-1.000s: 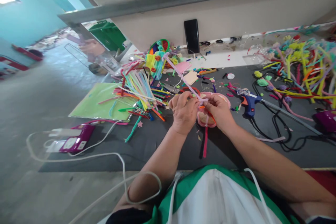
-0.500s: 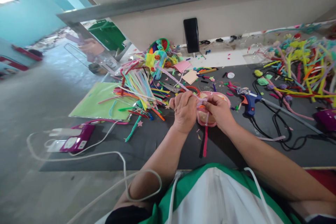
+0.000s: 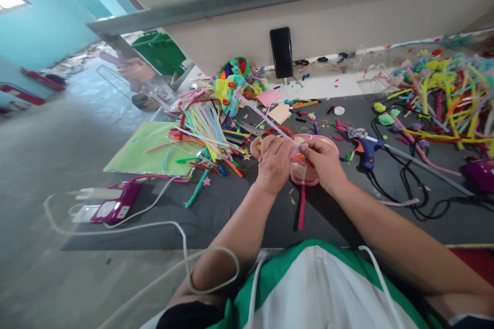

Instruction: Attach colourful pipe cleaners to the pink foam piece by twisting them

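Note:
A long lilac pipe cleaner (image 3: 266, 119) slants from the back left down to my fingertips. My left hand (image 3: 274, 163) is closed around its near part, knuckles up, so the fingers' undersides are hidden. Thumb and fingertips of my right hand (image 3: 323, 157) pinch the same pipe cleaner just beside the left. Beneath both hands lies a rounded craft piece (image 3: 304, 181) edged in pink fuzzy pipe cleaner, partly covered by them. From its lower edge a red strip (image 3: 302, 211) hangs toward me, with a dark strip alongside.
Bundled pipe cleaners (image 3: 208, 126) lie left of my hands, near a green bag (image 3: 148, 149). On the right are a blue glue gun (image 3: 366, 151) with black cables and heaped colourful pipe cleaners (image 3: 443, 92). A phone (image 3: 281, 52) leans at the back. A white cable (image 3: 181, 229) crosses the left side.
My left fingers have flattened slightly lower over the pipe cleaner. The right hand keeps its pinch in nearly the same place. The view has shifted very slightly.

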### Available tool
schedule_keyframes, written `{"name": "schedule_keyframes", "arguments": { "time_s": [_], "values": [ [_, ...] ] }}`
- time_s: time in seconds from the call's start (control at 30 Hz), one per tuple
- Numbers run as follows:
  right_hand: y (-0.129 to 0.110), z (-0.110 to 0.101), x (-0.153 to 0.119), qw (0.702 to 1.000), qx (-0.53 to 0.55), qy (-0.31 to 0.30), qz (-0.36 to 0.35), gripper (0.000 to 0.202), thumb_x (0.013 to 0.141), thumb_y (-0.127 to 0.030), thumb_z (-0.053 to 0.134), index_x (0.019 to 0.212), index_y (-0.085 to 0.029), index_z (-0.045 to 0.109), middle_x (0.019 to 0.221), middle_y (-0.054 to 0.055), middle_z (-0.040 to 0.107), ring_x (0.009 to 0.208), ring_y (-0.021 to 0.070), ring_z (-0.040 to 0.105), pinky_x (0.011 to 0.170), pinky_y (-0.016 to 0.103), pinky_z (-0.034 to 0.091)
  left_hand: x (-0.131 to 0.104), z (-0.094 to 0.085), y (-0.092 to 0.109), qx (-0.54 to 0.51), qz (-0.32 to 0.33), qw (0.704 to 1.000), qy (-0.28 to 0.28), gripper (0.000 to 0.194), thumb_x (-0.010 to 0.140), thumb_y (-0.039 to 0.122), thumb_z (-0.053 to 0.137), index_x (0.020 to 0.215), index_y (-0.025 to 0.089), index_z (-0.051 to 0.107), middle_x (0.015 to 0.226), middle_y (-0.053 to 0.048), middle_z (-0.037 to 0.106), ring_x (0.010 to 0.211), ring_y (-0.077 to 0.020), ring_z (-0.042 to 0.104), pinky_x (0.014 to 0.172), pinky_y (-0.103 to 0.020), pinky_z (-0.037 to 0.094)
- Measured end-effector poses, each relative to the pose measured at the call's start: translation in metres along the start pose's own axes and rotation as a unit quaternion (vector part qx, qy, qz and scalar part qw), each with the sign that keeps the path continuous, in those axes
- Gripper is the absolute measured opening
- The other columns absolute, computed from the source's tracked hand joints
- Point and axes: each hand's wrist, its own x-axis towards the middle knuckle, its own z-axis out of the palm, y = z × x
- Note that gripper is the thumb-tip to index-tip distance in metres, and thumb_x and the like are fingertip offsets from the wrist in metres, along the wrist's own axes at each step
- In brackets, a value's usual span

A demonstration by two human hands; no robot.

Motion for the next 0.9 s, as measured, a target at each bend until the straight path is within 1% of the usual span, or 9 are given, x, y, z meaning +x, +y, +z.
{"name": "schedule_keyframes", "arguments": {
  "time_s": [0.1, 0.2, 0.3, 0.4, 0.47, 0.53, 0.63, 0.73, 0.9],
  "values": [
    [0.001, -0.001, 0.001, 1.0, -0.01, 0.002, 0.001, 0.02, 0.068, -0.037, 0.071, 0.064, -0.02, 0.063, 0.052, -0.005, 0.049, 0.05, 0.0095, 0.04, 0.05, 0.025, 0.031, 0.0, 0.0, 0.0, -0.007, 0.002, 1.0, -0.002, 0.019, 0.086, 0.019, 0.053, 0.089, 0.026, 0.07, 0.094, -0.006, 0.07, 0.101, -0.0239, 0.055, 0.108, -0.043, 0.022],
    [0.003, -0.002, 0.002, 1.0, -0.019, 0.003, -0.006, 0.02, 0.068, -0.037, 0.071, 0.064, -0.019, 0.063, 0.052, -0.004, 0.05, 0.05, 0.0096, 0.04, 0.05, 0.025, 0.032, -0.001, 0.001, 0.0, 0.026, 0.014, 1.0, 0.001, 0.018, 0.086, 0.02, 0.054, 0.091, 0.025, 0.071, 0.096, -0.006, 0.07, 0.102, -0.0249, 0.053, 0.103, -0.042, 0.026],
    [0.004, -0.003, 0.003, 0.999, -0.038, 0.0, -0.021, 0.02, 0.07, -0.037, 0.069, 0.065, -0.019, 0.063, 0.053, -0.004, 0.05, 0.049, 0.0092, 0.04, 0.048, 0.024, 0.031, -0.001, 0.001, 0.0, 0.066, 0.0, 0.998, 0.013, 0.015, 0.084, 0.026, 0.058, 0.088, 0.026, 0.073, 0.094, -0.005, 0.071, 0.1, -0.0257, 0.051, 0.098, -0.044, 0.027],
    [0.007, -0.002, 0.003, 0.997, -0.052, 0.014, -0.048, 0.021, 0.073, -0.036, 0.067, 0.064, -0.018, 0.06, 0.053, -0.005, 0.048, 0.049, 0.0084, 0.039, 0.048, 0.023, 0.031, -0.001, 0.001, 0.003, 0.083, -0.016, 0.996, 0.021, 0.016, 0.086, 0.029, 0.058, 0.088, 0.026, 0.073, 0.092, -0.005, 0.07, 0.099, -0.0247, 0.051, 0.096, -0.043, 0.028],
    [0.008, -0.001, 0.004, 0.997, -0.045, 0.029, -0.051, 0.02, 0.074, -0.035, 0.066, 0.067, -0.018, 0.06, 0.054, -0.005, 0.048, 0.048, 0.0081, 0.039, 0.048, 0.023, 0.031, -0.001, 0.001, 0.005, 0.093, -0.021, 0.995, 0.036, 0.017, 0.087, 0.031, 0.057, 0.091, 0.024, 0.073, 0.095, -0.006, 0.068, 0.1, -0.024, 0.051, 0.095, -0.041, 0.03],
    [0.01, -0.001, 0.005, 0.998, -0.03, 0.042, -0.043, 0.017, 0.074, -0.035, 0.066, 0.073, -0.018, 0.062, 0.057, -0.005, 0.05, 0.049, 0.0083, 0.04, 0.047, 0.023, 0.033, -0.003, 0.001, 0.008, 0.108, -0.017, 0.992, 0.064, 0.018, 0.087, 0.032, 0.058, 0.092, 0.023, 0.073, 0.095, -0.007, 0.067, 0.099, -0.0233, 0.052, 0.093, -0.039, 0.032],
    [0.009, -0.001, 0.004, 0.997, -0.022, 0.06, -0.047, 0.017, 0.074, -0.034, 0.065, 0.08, -0.018, 0.065, 0.064, -0.003, 0.055, 0.051, 0.0091, 0.044, 0.049, 0.023, 0.036, -0.005, 0.003, 0.01, 0.12, -0.002, 0.988, 0.097, 0.017, 0.086, 0.031, 0.06, 0.095, 0.025, 0.073, 0.091, -0.006, 0.068, 0.092, -0.0213, 0.053, 0.089, -0.037, 0.035],
    [0.006, 0.001, 0.002, 0.996, -0.03, 0.064, -0.06, 0.017, 0.075, -0.034, 0.064, 0.081, -0.018, 0.065, 0.067, -0.002, 0.057, 0.053, 0.0094, 0.046, 0.051, 0.024, 0.039, -0.007, 0.007, 0.011, 0.103, -0.007, 0.991, 0.084, 0.021, 0.087, 0.031, 0.059, 0.102, 0.025, 0.073, 0.088, -0.005, 0.069, 0.086, -0.0195, 0.055, 0.085, -0.035, 0.037],
    [0.004, 0.002, 0.001, 0.995, -0.029, 0.066, -0.074, 0.018, 0.077, -0.034, 0.062, 0.084, -0.018, 0.066, 0.069, -0.002, 0.059, 0.054, 0.0099, 0.048, 0.053, 0.024, 0.041, -0.008, 0.013, 0.014, 0.065, -0.035, 0.995, 0.061, 0.024, 0.088, 0.031, 0.057, 0.104, 0.024, 0.073, 0.09, -0.007, 0.07, 0.089, -0.0207, 0.055, 0.086, -0.035, 0.038]
  ]
}}
